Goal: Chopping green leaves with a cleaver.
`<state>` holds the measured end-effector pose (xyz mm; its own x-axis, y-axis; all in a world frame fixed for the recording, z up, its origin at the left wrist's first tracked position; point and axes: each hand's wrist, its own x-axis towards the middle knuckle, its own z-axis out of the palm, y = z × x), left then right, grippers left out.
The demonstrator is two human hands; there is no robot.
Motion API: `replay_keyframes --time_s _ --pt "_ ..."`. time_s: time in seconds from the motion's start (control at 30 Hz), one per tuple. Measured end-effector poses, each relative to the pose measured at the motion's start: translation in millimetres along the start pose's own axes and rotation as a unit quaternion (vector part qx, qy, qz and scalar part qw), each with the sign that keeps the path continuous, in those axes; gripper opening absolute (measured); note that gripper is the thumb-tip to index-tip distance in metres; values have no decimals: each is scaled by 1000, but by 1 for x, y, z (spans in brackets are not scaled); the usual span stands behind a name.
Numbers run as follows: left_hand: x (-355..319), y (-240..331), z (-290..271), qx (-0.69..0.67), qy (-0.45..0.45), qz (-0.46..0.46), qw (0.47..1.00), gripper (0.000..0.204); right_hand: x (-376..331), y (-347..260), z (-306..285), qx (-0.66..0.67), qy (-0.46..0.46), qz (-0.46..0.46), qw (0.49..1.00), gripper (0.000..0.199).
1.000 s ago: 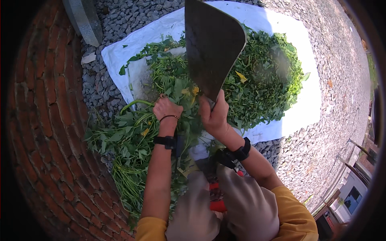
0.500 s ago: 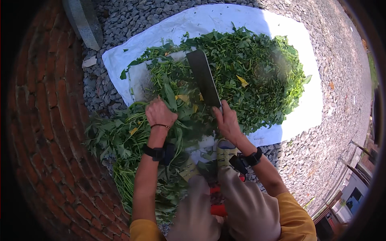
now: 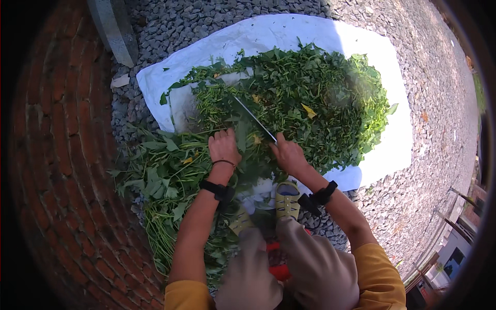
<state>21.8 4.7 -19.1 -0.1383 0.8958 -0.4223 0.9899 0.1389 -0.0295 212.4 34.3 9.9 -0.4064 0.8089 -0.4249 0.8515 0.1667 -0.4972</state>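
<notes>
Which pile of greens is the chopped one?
The right-hand pile, spread over the white sheet: it is in small pieces, while the left-hand pile has long stems and whole leaves.

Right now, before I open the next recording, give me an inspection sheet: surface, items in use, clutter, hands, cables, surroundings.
Surface: broad white sheet spread over grey stone gravel.
Items in use: dark metal knife, seen nearly edge-on; long-stemmed green leafy plants at left; chopped green heap on the sheet.
Clutter: yellow leaf on the heap; pale flat fragment on the gravel, left of the sheet.
Hands: left hand gripping the plants; right hand closed on the knife's near end.
Cables: nothing seen.
Surroundings: red brick surface at far left; grey concrete-looking post at upper left.
</notes>
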Motion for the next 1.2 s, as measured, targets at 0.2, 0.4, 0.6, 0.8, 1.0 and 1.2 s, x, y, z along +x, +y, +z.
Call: replay_keyframes --time_s 0.2,0.4,0.6,0.8,1.0,1.2 --pt "-12 -2 0 -16 5 64 998 62 2 -31 -70 176 91 -159 967 22" --pt "-16 -2 10 0 1 146 989 61 1 -26 -53 225 116 -247 935 23" --pt "-11 2 16 31 -4 111 993 54 -2 19 -19 -55 -18 -95 994 25" --pt "-11 1 20 18 3 114 993 50 -20 -4 -45 187 107 -177 960 26" --pt "-17 6 19 18 26 88 996 47 -20 1 -8 -25 -65 -15 997 30" --pt "-15 8 20 12 9 71 997 47 -23 -18 -40 153 71 -174 970 24"
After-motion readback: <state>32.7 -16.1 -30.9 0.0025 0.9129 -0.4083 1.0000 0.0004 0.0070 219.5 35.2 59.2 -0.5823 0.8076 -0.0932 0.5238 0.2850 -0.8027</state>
